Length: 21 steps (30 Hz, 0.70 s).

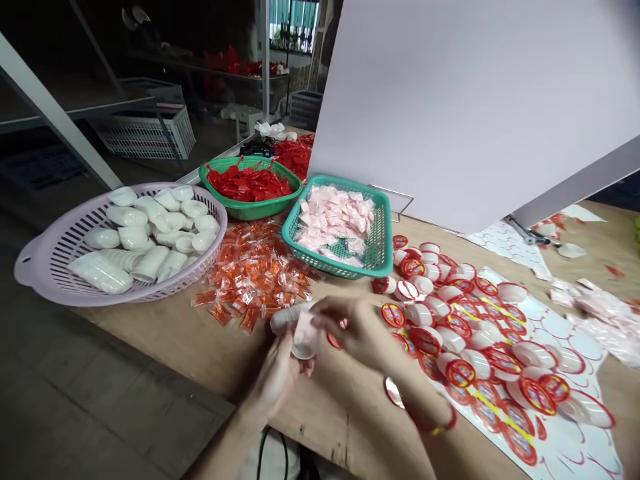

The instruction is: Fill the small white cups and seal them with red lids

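My left hand (280, 373) is closed around a small white translucent plastic cup (304, 351), low over the front of the table. With my right hand (357, 330) I pinch a small pale pink packet (304, 327) at the cup's mouth; I cannot tell how far inside it sits. Another white cup or short stack (281, 320) shows just behind my left fingers. Part of a red-rimmed round piece (334, 340) peeks out by my right fingers. Beyond my hands lies a heap of small clear sachets with orange-red contents (270, 273).
A lilac basket (37, 270) holds white cups. Red packets fill a green basket (250, 212), pink packets a teal basket (385, 233). Red-lidded cups (450, 339) and round-label sheets (590, 433) spread right. A large white panel (450, 113) rises behind; scissors (525, 230) lie near it.
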Motion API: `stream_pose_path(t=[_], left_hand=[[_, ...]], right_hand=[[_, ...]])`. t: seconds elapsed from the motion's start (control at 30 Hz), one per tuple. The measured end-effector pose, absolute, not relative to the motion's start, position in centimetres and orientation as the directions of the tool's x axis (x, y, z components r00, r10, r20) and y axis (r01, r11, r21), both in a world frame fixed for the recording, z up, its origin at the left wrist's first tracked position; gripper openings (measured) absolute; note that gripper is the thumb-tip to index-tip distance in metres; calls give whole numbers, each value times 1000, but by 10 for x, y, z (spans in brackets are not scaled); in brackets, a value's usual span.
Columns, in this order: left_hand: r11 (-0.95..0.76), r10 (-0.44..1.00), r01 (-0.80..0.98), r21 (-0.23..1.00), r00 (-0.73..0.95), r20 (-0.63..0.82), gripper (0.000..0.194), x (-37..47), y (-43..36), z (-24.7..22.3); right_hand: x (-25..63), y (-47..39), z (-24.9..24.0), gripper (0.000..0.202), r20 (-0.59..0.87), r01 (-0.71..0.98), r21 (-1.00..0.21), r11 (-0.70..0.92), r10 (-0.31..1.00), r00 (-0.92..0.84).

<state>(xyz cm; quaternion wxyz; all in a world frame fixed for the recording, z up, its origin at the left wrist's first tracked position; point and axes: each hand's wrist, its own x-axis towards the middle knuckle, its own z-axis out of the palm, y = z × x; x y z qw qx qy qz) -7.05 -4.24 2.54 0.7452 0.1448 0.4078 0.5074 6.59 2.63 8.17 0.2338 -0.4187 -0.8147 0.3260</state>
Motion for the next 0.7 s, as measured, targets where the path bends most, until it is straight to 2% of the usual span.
stream_pose_path(t=[0.07, 0.2, 0.3, 0.4, 0.5, 0.57, 0.63, 0.67, 0.7], left_hand=[[437, 879, -623, 649, 144, -454, 46, -67, -44, 23], [409, 905, -496, 766, 114, -409, 40, -65, -54, 20], [413, 908, -351, 840, 88, -410, 37, -66, -61, 23], [336, 942, -212, 918, 62, -330, 34, -68, -65, 26], [286, 958, -188, 940, 58, -280, 28, -75, -67, 28], [343, 939, -260, 903, 76, -335, 28, -85, -69, 30], [382, 922, -364, 849, 82, -379, 27, -97, -70, 34], [383, 918, -411, 827, 74, -389, 25, -103, -70, 36], [377, 917, -452, 809, 61, -393, 23, -107, -71, 38]], right_hand=[[57, -5, 66, 17, 190, 551, -704, 448, 867, -461], [45, -31, 41, 21, 314, 617, -666, 419, 908, -277], [41, -37, 37, 21, 303, 645, -652, 399, 917, -260], [35, -44, 38, 21, 260, 703, -594, 392, 920, -293], [32, -46, 44, 21, 288, 694, -605, 390, 920, -265], [39, -37, 53, 19, 248, 555, -697, 454, 879, -407], [49, -16, 60, 18, 182, 375, -792, 482, 773, -608], [54, -2, 62, 18, 152, 343, -808, 479, 731, -665], [58, 13, 61, 19, 120, 407, -790, 458, 767, -630]])
